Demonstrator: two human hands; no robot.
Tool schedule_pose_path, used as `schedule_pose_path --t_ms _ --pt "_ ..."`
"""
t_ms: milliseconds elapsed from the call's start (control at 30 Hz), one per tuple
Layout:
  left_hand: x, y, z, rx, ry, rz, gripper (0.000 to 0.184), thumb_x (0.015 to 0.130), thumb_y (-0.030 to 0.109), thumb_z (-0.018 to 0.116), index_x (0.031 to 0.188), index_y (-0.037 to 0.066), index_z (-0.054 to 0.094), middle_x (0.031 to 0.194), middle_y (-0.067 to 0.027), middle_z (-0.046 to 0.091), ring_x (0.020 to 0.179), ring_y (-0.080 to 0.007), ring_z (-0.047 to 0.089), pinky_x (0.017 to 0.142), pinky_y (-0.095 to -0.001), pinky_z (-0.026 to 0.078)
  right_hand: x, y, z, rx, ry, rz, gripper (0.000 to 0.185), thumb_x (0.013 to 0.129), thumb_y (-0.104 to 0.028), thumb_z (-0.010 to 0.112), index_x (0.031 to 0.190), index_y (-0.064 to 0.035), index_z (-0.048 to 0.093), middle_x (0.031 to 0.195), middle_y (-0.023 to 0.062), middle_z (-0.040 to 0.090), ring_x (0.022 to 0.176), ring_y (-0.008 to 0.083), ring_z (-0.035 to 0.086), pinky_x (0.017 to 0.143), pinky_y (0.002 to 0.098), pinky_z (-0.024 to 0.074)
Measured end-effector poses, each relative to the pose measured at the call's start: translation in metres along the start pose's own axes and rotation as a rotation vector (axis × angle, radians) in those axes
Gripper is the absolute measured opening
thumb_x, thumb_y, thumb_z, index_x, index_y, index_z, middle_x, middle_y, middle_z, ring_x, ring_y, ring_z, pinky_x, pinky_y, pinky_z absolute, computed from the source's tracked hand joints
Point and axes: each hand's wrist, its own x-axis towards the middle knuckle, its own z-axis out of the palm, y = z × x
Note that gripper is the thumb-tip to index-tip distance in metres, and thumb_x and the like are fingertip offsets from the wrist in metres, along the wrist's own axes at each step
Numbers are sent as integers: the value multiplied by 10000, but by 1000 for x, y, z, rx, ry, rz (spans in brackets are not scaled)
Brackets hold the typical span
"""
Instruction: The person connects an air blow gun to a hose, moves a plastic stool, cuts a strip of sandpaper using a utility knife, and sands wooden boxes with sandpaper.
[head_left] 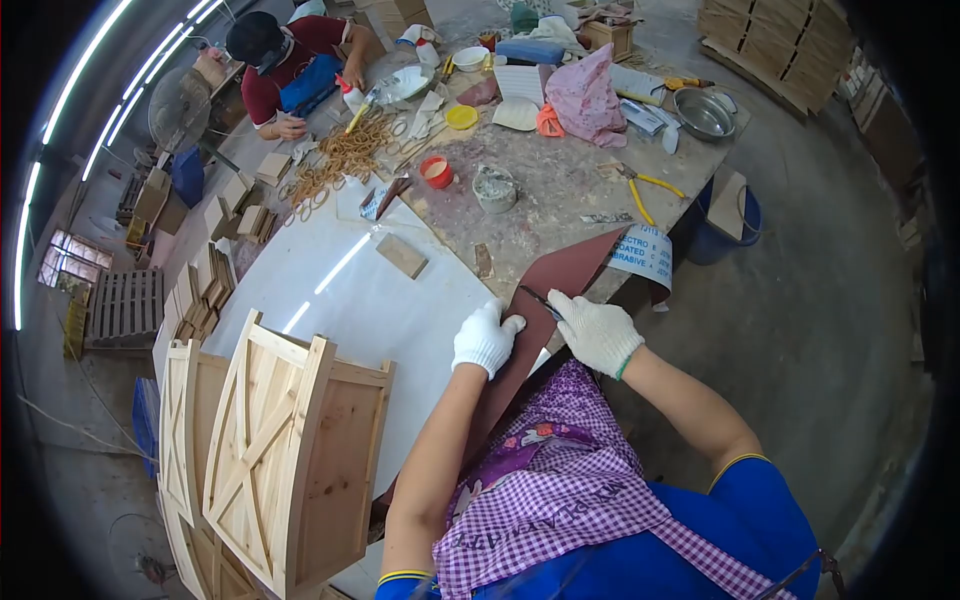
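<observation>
A long strip of reddish-brown sandpaper [545, 275] runs diagonally across the table edge in front of me. Its far end curls over and shows a pale printed backing [640, 252]. My left hand [487, 338], in a white knit glove, is closed at the strip's left edge with the thumb over the sandpaper. Over the strip's right side, my right hand [598, 333], gloved too, grips a thin dark pointed tool [540, 302]. The tool's tip lies over the sandpaper; its handle is hidden in the glove, so its exact kind is unclear.
Wooden crates [290, 450] stand close on my left. A small wood block [402, 256], a red cup [436, 171], a grey tub [495, 188] and yellow-handled pliers [640, 190] lie ahead. Another person [305, 70] works at the far left beside rubber bands [355, 148]. A blue bin [722, 220] stands right.
</observation>
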Motion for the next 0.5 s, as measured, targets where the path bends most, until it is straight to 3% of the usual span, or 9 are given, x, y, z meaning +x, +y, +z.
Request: schedule_pose_path --t_ms 233,333,500 --pt "3 -7 -2 0 -67 -13 444 924 403 672 1244 94 669 1172 -222 700 1129 -411 651 949 -481 507 -8 -6 -29 -79 -124 17 437 989 -267 552 1388 -105 474 947 151 667 738 335 706 586 479 561" --pt "4 0 -2 33 -74 -10 444 927 408 671 1239 93 665 1140 -223 706 1110 -414 657 942 -485 512 -3 -12 -38 -54 3 -41 411 992 -252 527 1358 -76 466 946 171 674 753 352 722 574 491 568" --pt "-8 4 4 83 1 49 401 922 385 672 1191 88 663 1120 -220 705 1049 -425 671 899 -513 524 22 -9 -15 -114 -113 -104 403 963 -228 555 1325 -67 481 976 169 685 787 369 725 647 513 585"
